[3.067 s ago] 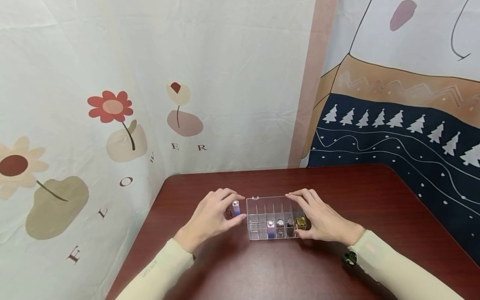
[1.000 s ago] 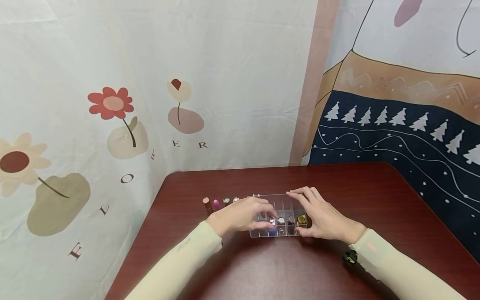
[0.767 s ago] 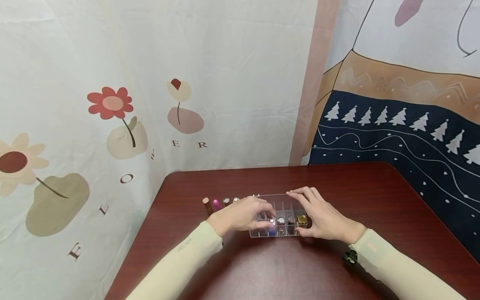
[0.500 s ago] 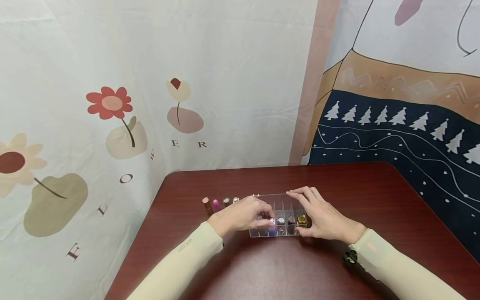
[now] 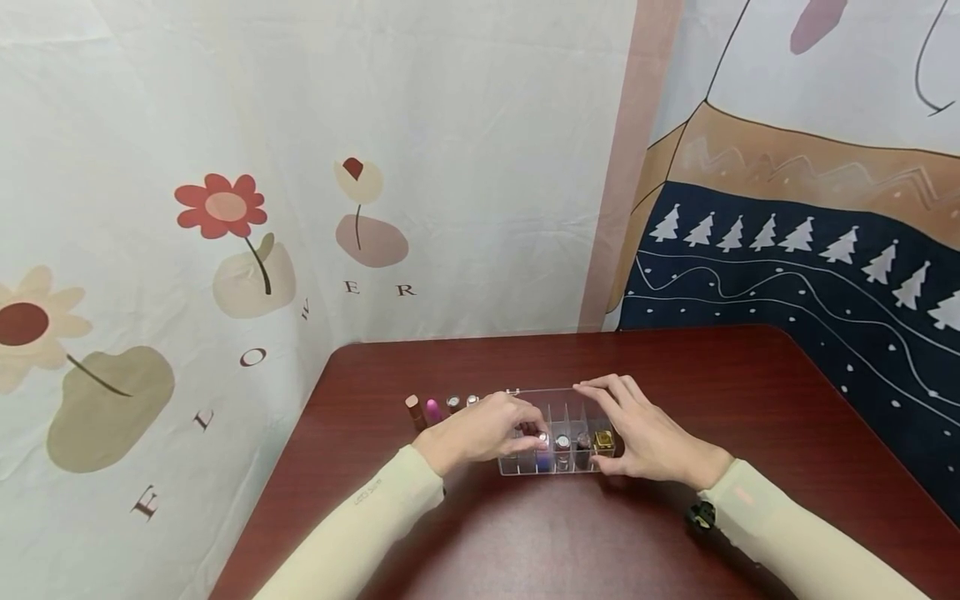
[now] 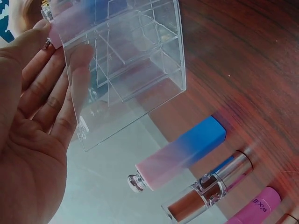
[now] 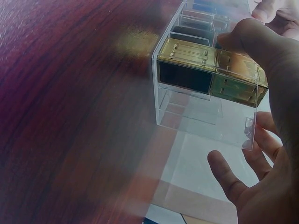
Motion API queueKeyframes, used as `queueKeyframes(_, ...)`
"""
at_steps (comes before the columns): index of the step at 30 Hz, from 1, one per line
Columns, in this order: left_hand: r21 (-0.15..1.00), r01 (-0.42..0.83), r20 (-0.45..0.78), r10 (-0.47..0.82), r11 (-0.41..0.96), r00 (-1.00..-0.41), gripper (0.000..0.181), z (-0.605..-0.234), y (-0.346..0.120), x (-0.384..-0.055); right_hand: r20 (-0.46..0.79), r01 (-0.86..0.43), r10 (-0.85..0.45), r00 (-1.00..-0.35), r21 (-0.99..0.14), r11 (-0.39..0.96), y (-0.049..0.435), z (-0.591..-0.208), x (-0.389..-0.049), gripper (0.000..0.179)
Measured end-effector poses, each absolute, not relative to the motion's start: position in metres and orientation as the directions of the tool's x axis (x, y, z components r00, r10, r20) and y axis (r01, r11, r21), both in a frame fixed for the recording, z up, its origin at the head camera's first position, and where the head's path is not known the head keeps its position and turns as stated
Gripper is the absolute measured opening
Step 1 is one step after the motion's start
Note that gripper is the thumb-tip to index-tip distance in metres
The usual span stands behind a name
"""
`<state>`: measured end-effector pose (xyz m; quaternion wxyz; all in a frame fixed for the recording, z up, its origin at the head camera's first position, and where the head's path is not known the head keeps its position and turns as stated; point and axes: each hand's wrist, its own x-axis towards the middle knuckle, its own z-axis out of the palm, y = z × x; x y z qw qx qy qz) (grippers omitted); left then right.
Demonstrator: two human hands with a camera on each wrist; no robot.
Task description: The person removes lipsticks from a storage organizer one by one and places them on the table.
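Observation:
A clear plastic lipstick organizer (image 5: 517,468) with divided compartments stands on the table. My left hand (image 5: 483,429) reaches over its left part. Thumb and fingers pinch the top of a pink-and-blue lipstick (image 5: 543,461) that is upright in a front compartment. The left wrist view shows the thumb against its pink end (image 6: 56,37). My right hand (image 5: 652,437) grips the organizer's right end, thumb at the front, fingers on the back top edge. Beside that thumb is a gold-and-black lipstick (image 7: 187,56) in the end compartment. Two darker tubes occupy compartments between, including a silver-topped one (image 5: 562,454).
Left of the organizer stands a row of several tubes: a brown one (image 5: 414,410), a magenta one (image 6: 257,205), a clear brown lip gloss (image 6: 191,203) and another pink-and-blue lipstick (image 6: 182,151). A printed cloth (image 5: 480,167) hangs behind the table (image 5: 510,542).
About three seconds ago my left hand was left of the organizer, around the standing tubes; it has since moved right to the lipstick in the front row. Over the last second hardly anything shifted.

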<state>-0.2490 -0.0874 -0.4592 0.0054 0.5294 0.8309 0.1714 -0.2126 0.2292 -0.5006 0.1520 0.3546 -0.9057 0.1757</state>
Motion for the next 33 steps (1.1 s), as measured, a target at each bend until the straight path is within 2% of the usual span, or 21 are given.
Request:
queueKeyframes(20,0.185,0.906,0.282,0.862,0.381,-0.42,0.02,-0.454,-0.098,-0.24,0.408,-0.701,-0.592,-0.695,-0.198,0.686,0.229,-0.499,-0.213,0.116)
queueKeyframes(33,0.227,0.925,0.413,0.83,0.305,-0.375,0.017,-0.447,-0.106,-0.236,0.388,-0.685,-0.583,-0.714,-0.216,0.696,0.228,-0.501,-0.211,0.115)
